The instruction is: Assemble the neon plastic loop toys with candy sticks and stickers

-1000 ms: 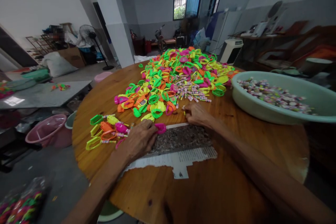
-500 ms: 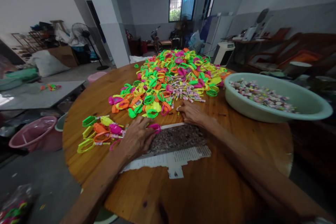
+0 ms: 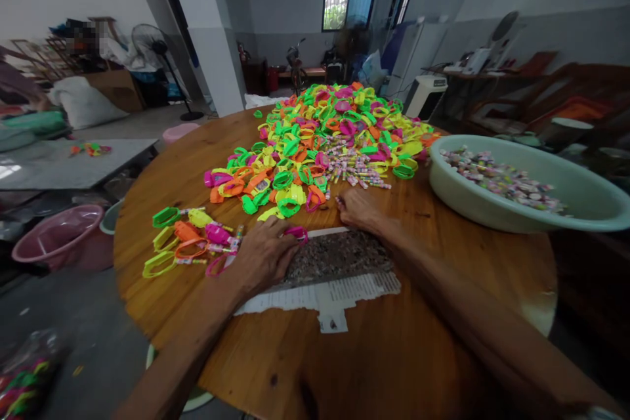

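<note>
Pale green oval plastic basin (image 3: 470,213), at the right edge of the round brown wooden table (image 3: 394,361): part-filled with small multicoloured wrapped cylinders (image 3: 506,182). Pink plastic tub (image 3: 93,254) below the left edge; contents unclear. Left hand (image 3: 264,254): palm down, fingers closed on a magenta plastic loop band (image 3: 298,233) at the far left corner of the speckled stone slab (image 3: 339,257). Right hand (image 3: 360,210): just beyond the slab's far edge, fingertips pinched on a small item (image 3: 338,199), too blurred to identify.

A: How was the pink band (image 3: 301,234)?
B: Looped, pinched in the left hand (image 3: 266,252) at the slab's (image 3: 339,256) far left corner.
A: Right hand (image 3: 361,210)?
B: Held a small piece (image 3: 339,200), mostly hidden.
</note>
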The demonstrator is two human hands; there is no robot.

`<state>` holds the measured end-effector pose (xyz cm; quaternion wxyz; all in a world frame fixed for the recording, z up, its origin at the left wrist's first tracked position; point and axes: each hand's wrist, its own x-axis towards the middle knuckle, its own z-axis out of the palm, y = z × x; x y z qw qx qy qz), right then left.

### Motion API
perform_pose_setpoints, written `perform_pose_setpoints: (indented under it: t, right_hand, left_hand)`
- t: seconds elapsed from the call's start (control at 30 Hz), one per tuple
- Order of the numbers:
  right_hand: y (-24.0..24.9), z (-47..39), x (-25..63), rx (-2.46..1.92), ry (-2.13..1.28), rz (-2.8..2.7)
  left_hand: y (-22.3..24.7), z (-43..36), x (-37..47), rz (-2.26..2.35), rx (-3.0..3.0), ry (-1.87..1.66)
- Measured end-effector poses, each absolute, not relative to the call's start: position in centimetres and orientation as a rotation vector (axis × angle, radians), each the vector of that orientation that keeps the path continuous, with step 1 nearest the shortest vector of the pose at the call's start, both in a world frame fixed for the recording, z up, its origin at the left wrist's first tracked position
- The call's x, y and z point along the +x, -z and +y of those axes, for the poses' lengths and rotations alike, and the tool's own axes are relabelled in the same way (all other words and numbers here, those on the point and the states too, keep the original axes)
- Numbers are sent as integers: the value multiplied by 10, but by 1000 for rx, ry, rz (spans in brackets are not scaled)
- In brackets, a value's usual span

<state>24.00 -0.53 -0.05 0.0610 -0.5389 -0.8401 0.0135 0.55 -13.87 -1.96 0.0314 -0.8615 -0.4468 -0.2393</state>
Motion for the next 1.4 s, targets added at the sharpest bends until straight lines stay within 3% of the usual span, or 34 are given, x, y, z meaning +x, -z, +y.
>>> perform_pose_setpoints:
  t: [0.33, 0.7, 1.2, 1.4]
  right_hand:
    - [-8, -94, 234, -847, -482, -2576]
    - [4, -98, 232, -816, -439, -2489]
    - [30, -104, 227, -651, -27, -2415]
    - [28, -106, 222, -701, -195, -2329]
  left_hand:
    - [31, -139, 4, -1362, -2639, 826]
    - [32, -140, 4, -1356, -2649, 855]
    - [30, -140, 8, -1311, -2580, 907]
    - [31, -140, 9, -1315, -2612, 925]
